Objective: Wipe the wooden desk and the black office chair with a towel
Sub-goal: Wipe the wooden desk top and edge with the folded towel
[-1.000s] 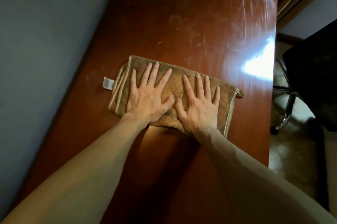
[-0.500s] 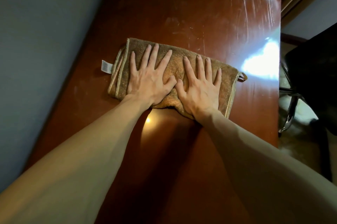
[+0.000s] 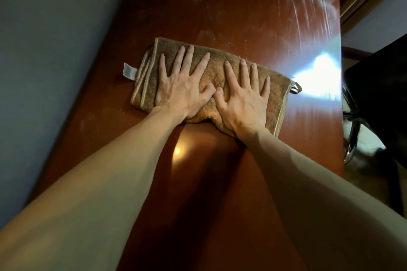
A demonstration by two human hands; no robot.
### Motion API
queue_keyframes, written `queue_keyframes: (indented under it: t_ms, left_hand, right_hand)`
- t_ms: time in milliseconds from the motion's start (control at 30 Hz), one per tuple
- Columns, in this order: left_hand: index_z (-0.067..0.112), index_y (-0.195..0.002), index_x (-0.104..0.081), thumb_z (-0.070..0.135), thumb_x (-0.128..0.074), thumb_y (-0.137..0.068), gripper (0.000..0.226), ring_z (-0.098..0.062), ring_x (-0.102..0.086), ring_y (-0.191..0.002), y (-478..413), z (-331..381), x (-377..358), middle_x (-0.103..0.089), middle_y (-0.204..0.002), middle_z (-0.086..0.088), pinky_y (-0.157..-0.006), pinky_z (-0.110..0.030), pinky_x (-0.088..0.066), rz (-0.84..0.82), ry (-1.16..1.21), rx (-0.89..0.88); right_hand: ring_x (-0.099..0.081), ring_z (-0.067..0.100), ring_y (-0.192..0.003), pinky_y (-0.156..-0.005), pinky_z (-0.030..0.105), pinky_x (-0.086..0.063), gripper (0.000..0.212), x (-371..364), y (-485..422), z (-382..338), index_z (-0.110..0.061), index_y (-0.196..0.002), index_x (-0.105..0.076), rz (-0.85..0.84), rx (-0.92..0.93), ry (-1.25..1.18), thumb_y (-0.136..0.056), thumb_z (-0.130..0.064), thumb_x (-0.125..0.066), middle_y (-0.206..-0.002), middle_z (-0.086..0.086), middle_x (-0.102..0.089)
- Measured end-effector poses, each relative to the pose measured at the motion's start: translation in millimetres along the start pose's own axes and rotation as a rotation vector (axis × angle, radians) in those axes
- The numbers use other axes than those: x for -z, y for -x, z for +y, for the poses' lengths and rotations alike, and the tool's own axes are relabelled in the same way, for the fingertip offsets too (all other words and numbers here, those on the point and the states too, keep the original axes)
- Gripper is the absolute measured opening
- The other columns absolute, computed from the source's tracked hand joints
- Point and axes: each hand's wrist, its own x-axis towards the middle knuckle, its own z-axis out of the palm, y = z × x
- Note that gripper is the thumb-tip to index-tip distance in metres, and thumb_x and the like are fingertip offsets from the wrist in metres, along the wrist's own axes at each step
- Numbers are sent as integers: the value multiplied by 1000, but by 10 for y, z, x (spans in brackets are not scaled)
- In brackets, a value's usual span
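Both hands are laid flat on the folded towel (image 3: 217, 68) at the middle of the table (image 3: 242, 13): left hand (image 3: 180, 92) and right hand (image 3: 244, 103), fingers (image 3: 189, 57) straight and spread, nothing gripped. Even pressure is advised, with overlapping strokes pushed into the dusty streaks (image 3: 308, 2) ahead.

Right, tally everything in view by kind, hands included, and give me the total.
Hands: 2, left hand and right hand, both pressing flat on the towel
Towels: 1, brown towel
Desks: 1, wooden desk
Chairs: 1, black office chair, beside the desk
Total: 5
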Motion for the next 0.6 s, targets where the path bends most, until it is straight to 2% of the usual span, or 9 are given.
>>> queue_keyframes:
  t_ms: [267,600]
  left_hand:
    - [30,-166,-1,62,-20,-103,73,-26,3,-160,416,113,33,1,-174,-10,-126,-61,2,-23,-37,9]
    - [30,-166,3,62,-17,-103,73,-25,9,-160,1499,303,70,8,-174,-9,-125,-60,4,-76,-2,-4]
  right_hand:
    - [3,25,-161,-128,58,4,72,-18,300,29,-37,-166,-13,29,16,4,-99,-63,-16,-175,5,-8]
    - [5,25,-161,-128,58,3,70,-19,1434,27,-35,-167,-10,0,10,32,-102,-62,-16,-175,6,-6]
